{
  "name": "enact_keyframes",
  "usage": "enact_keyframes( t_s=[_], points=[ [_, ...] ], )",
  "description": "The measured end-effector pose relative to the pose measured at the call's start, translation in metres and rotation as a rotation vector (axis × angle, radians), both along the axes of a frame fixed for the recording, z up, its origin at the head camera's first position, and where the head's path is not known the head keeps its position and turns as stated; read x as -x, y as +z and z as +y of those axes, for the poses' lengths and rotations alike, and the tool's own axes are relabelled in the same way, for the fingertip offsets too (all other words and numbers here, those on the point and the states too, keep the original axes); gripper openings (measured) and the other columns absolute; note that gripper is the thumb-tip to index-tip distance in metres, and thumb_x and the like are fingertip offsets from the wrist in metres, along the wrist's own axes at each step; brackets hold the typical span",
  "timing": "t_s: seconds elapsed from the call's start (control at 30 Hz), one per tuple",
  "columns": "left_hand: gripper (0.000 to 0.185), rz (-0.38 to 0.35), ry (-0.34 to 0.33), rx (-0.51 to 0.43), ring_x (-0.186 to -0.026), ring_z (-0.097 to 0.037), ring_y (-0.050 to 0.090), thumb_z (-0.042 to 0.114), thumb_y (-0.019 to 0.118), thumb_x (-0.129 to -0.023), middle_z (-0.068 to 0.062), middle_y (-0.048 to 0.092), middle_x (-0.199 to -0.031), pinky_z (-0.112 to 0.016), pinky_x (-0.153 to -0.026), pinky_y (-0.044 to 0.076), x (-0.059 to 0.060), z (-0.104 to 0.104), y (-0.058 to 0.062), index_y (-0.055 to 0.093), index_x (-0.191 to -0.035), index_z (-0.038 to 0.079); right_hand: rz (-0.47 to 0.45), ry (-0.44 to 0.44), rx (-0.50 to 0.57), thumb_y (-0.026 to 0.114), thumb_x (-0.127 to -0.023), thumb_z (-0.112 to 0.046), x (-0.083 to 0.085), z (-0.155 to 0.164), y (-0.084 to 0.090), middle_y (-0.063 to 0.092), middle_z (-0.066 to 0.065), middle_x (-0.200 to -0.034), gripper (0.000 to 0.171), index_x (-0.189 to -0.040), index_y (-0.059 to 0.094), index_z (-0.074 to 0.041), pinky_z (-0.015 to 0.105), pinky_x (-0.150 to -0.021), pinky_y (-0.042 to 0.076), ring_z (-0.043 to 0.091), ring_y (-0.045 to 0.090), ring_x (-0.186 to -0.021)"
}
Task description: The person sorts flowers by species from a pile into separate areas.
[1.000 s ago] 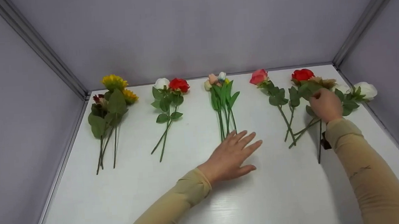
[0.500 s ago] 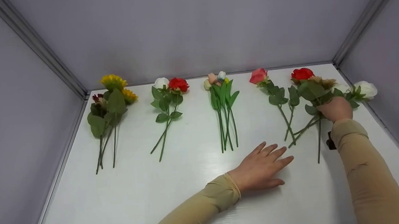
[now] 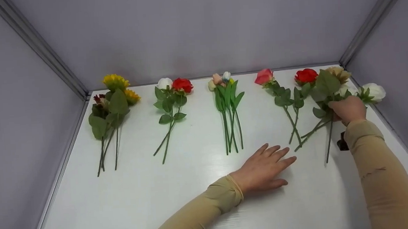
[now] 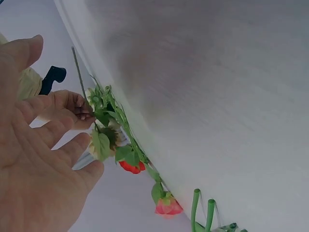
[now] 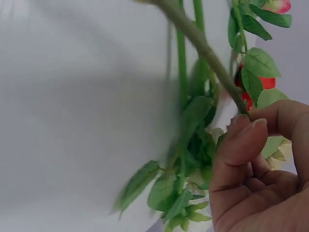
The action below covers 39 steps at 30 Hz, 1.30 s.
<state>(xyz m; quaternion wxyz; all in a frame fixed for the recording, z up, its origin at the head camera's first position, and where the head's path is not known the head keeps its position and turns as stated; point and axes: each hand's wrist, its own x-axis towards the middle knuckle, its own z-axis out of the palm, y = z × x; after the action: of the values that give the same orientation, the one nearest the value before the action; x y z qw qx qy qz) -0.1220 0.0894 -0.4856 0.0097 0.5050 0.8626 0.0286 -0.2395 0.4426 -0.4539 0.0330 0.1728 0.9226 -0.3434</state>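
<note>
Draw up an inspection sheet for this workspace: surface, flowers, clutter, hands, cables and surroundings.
Surface: white table, flowers grouped along its far half.
Flowers: at right, beige flower held by its stem, near a red flower, a pink flower and white flowers; mid-table, tulips, then a white-and-red pair; far left, sunflowers with a dark red flower.
Clutter: nothing seen.
Right hand: pinches the stem.
Left hand: fingers spread, holds nothing.
Cables: nothing seen.
Surroundings: grey walls, metal corner posts.
</note>
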Motion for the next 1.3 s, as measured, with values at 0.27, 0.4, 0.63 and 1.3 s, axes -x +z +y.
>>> enact_keyframes(
  t_s=[0.27, 0.4, 0.63, 1.3],
  points=[
    [0.07, -0.041, 0.029, -0.022, -0.152, -0.02, 0.025, 0.058, 0.051, -0.102, 0.0, 0.029, -0.167, -0.04, -0.124, 0.018, 0.002, -0.004, -0.001, 0.031, -0.162, 0.028, 0.064, -0.015, 0.079, 0.057, -0.093, -0.028, 0.004, -0.01, 0.012, 0.064, 0.002, -0.056, 0.039, -0.061, 0.068, -0.009, 0.032, -0.053, 0.047, 0.02, 0.059, -0.058],
    [0.065, -0.088, 0.097, -0.097, -0.149, -0.018, 0.033, 0.052, 0.053, -0.104, 0.0, 0.036, -0.163, -0.035, -0.122, 0.023, 0.007, -0.009, 0.0, 0.037, -0.16, 0.025, 0.13, -0.032, 0.202, 0.057, -0.097, -0.025, 0.004, -0.026, 0.012, 0.066, 0.0, -0.065, 0.03, -0.081, 0.071, -0.005, 0.029, -0.06, 0.053, 0.018, 0.062, -0.065],
    [0.053, -0.375, 0.326, -0.4, -0.142, -0.014, 0.044, 0.039, 0.056, -0.106, 0.001, 0.049, -0.154, -0.028, -0.114, 0.036, 0.022, -0.027, 0.01, 0.048, -0.153, 0.018, 0.21, 0.015, 0.515, 0.059, -0.103, -0.028, 0.008, -0.091, 0.028, 0.067, 0.002, -0.091, 0.035, -0.12, 0.06, 0.003, 0.028, -0.07, 0.058, 0.012, 0.064, -0.077],
    [0.035, -1.067, 0.654, -0.983, -0.096, -0.021, 0.071, 0.021, 0.065, -0.102, -0.008, 0.072, -0.108, -0.039, -0.084, 0.059, 0.03, -0.105, -0.003, 0.065, -0.129, 0.0, 0.166, 0.338, 0.817, 0.065, -0.103, -0.021, -0.031, -0.27, -0.002, 0.065, 0.019, -0.104, 0.031, -0.119, 0.061, 0.005, 0.038, -0.083, 0.06, 0.028, 0.066, -0.095]
  ],
)
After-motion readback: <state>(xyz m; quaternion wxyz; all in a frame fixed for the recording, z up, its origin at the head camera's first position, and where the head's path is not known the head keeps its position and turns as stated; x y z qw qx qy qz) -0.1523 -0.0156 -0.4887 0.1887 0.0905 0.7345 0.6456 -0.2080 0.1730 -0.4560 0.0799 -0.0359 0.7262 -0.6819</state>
